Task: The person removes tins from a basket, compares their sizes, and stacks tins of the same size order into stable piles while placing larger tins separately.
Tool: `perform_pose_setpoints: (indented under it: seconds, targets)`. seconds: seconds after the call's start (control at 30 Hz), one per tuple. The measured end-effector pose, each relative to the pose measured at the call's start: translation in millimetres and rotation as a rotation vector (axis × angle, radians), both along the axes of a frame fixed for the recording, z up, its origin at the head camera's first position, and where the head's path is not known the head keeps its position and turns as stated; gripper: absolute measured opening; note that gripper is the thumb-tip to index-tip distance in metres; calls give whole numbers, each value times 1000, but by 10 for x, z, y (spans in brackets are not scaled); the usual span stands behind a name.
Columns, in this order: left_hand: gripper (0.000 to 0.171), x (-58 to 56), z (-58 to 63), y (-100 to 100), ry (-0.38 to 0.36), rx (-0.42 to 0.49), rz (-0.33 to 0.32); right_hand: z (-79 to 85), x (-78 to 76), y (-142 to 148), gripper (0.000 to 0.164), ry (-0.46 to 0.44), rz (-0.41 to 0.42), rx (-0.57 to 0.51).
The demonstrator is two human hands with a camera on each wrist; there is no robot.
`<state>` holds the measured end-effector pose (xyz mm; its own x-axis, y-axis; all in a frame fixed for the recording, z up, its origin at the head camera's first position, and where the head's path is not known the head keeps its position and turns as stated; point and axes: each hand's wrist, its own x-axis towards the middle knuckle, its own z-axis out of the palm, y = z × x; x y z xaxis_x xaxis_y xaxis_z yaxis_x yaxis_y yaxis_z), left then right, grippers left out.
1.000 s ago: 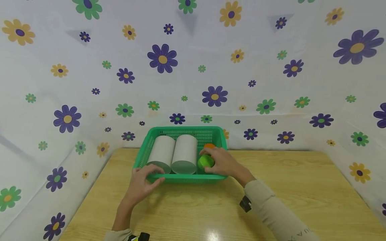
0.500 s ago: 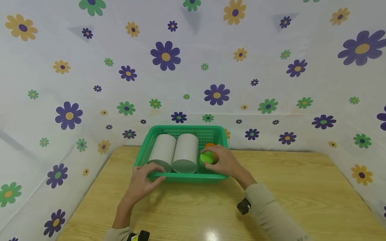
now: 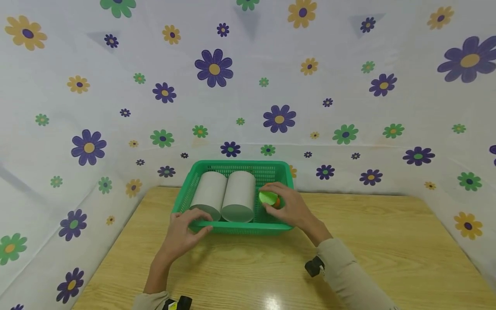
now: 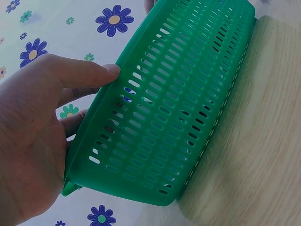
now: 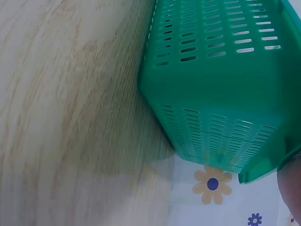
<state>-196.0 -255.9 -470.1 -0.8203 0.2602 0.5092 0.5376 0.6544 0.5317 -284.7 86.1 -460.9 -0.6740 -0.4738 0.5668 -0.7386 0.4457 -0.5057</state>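
A green plastic basket (image 3: pixel 240 225) with slotted walls stands on the table, two white cylinders (image 3: pixel 209 191) lying side by side in its left and middle part. My left hand (image 3: pixel 181 234) grips its front rim near the left corner; in the left wrist view, the thumb presses the outer wall (image 4: pixel 160 99) and the fingers go behind the rim. Inside the basket's right end, my right hand (image 3: pixel 289 207) holds a bright green rounded piece (image 3: pixel 268 197) between thumb and fingers. An orange rounded thing (image 3: pixel 277 203) shows just behind it, partly hidden. The right wrist view catches only a sliver of that hand (image 5: pixel 290 186).
The wood-grain table (image 3: pixel 379 249) extends to both sides and in front of the basket. Directly behind rises a white cloth backdrop (image 3: pixel 248 103) printed with flowers, and it continues along the left and right sides.
My right hand has shifted slightly up and back with the green piece, which has tilted and now overlaps the orange thing. My left hand keeps its grip on the rim.
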Motion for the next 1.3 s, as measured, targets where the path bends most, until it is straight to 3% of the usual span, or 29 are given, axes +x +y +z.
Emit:
perform_pose_setpoints:
  seconds: [0.23,0.47,0.8,1.07,1.3]
  targets:
    - [20,23,-22,14,-5,-3,-2,-53,69,51,43,-26,3,-171]
    - [19,30,-15,27,13,15,-8,10,129,103,41,-46,-13,-312]
    - [21,-14,-27,25,20,8,-16,355,518,265,35,-94,-102,-390]
    - [22,-20,-48,-31,48,-1,0,248,616,469,36,-26,-175,-403]
    - [22,-30,-50,-38,45,10,-8,163,647,684,37,-18,-305,-414]
